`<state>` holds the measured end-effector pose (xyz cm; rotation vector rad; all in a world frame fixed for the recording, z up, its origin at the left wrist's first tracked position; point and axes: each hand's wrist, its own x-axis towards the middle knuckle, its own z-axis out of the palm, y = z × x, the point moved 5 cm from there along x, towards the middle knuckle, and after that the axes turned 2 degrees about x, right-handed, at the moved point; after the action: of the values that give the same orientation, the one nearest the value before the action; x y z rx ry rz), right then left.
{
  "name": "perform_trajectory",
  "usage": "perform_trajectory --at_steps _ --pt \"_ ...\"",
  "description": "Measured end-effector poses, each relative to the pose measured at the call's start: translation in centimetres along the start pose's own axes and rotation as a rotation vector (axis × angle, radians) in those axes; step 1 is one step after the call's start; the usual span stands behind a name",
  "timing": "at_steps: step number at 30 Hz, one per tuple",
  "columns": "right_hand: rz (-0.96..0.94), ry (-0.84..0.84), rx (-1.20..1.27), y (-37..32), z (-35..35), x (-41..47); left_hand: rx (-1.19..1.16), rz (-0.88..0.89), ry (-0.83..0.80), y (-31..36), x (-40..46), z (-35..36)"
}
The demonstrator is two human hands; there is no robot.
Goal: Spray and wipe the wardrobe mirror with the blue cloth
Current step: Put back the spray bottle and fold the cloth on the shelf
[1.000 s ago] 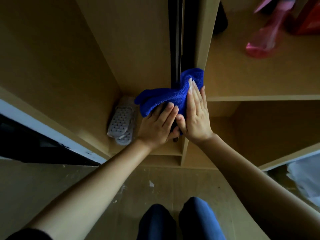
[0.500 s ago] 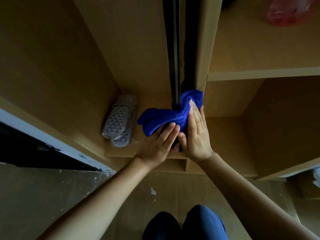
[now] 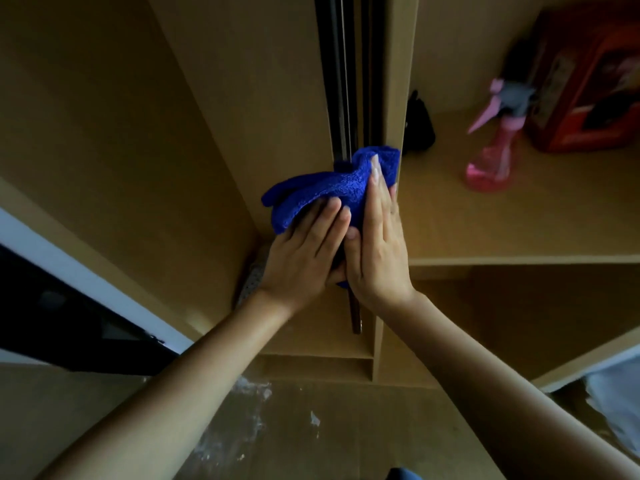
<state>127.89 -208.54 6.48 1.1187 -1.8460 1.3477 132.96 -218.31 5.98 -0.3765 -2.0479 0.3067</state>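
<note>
1. Blue cloth (image 3: 332,188), bunched, sits at the centre of the frame, folded over the thin dark edge of the mirror panel (image 3: 341,81), which runs up from there to the top centre.
2. Left hand (image 3: 304,261): fingers straight and close together, lying flat against the lower left part of the cloth. No curl or pinch visible.
3. Right hand (image 3: 377,247): fingers straight and pressed together, flat on the right side of the cloth, fingertips reaching almost to the cloth's upper edge. Thumb lies next to the left hand's fingers; the two hands touch at their inner edges.
4. Cloth is sandwiched between the two flat hands, with the panel edge between them. A short dark stretch of the panel edge shows below the hands.
5. Pink spray bottle (image 3: 491,157) stands upright on the wooden shelf (image 3: 519,220) at right of frame, well apart from the hands. Image there is blurred.
6. Red box (image 3: 585,95) stands just behind the bottle, upper right.
7. Small dark object (image 3: 419,123) on the same shelf, beside the upright wardrobe divider (image 3: 398,64); identity cannot be told.
8. Grey perforated item (image 3: 252,282), mostly hidden behind the left wrist.
9. Floor (image 3: 294,427) at bottom shows pale smears.
</note>
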Motion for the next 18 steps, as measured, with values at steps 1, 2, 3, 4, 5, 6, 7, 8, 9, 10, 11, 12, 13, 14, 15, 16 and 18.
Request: perform_trajectory --at_steps 1,2,3,4,5,6,7,8,9,10,11,12,13,14,15,16,18 --pt "-0.003 0.009 0.007 -1.1 -0.7 2.0 0.01 0.003 0.004 -1.0 1.8 -1.1" --pt "-0.008 0.014 0.013 -2.2 -1.3 3.9 0.015 0.008 0.005 -1.9 3.6 -2.1" --pt "-0.009 0.017 0.02 -3.2 -1.9 5.6 0.013 0.003 0.004 -2.7 5.3 -3.0" --pt "-0.014 0.02 0.027 -4.3 -2.6 7.8 0.004 -0.002 0.007 -3.7 7.2 -4.0" --pt "-0.018 0.02 0.032 -5.3 -3.4 9.7 -0.011 -0.011 0.007 -4.6 9.0 -5.0" --pt "-0.022 0.023 0.038 -6.4 -4.1 11.6 -0.027 -0.024 0.004 -5.5 10.8 -6.0" --pt "-0.028 0.024 0.043 -7.4 -4.8 13.4 -0.039 -0.034 0.003 -6.3 12.6 -6.9" --pt "-0.029 0.025 0.045 -8.3 -5.4 15.1 -0.047 -0.043 0.007 -7.0 14.1 -7.7" --pt "-0.035 0.029 0.048 -9.2 -6.0 16.9 -0.054 -0.044 0.018 -7.9 15.8 -8.5" --pt "-0.04 0.028 0.053 -10.1 -6.6 18.5 -0.062 -0.044 0.026 -8.6 17.3 -9.3" --pt "-0.047 0.029 0.06 -11.0 -7.2 20.2 -0.068 -0.043 0.039 -9.4 19.0 -10.2" --pt "-0.053 0.028 0.071 -11.8 -7.8 21.8 -0.073 -0.037 0.048 -10.1 20.5 -11.0" --pt "-0.054 0.026 0.084 -12.5 -8.3 23.1 -0.077 -0.032 0.054 -10.7 21.9 -11.7" --pt "-0.064 0.024 0.095 -13.3 -8.8 24.8 -0.079 -0.021 0.066 -11.5 23.5 -12.5" --pt "-0.072 0.02 0.105 -14.0 -9.4 26.2 -0.079 -0.01 0.07 -12.2 24.9 -13.3" --pt "-0.088 0.019 0.115 -14.8 -9.9 27.8 -0.076 -0.003 0.079 -12.9 26.4 -14.2" --pt "-0.117 0.021 0.13 -16.2 -10.9 30.7 -0.093 -0.012 0.094 -14.3 29.3 -15.9"
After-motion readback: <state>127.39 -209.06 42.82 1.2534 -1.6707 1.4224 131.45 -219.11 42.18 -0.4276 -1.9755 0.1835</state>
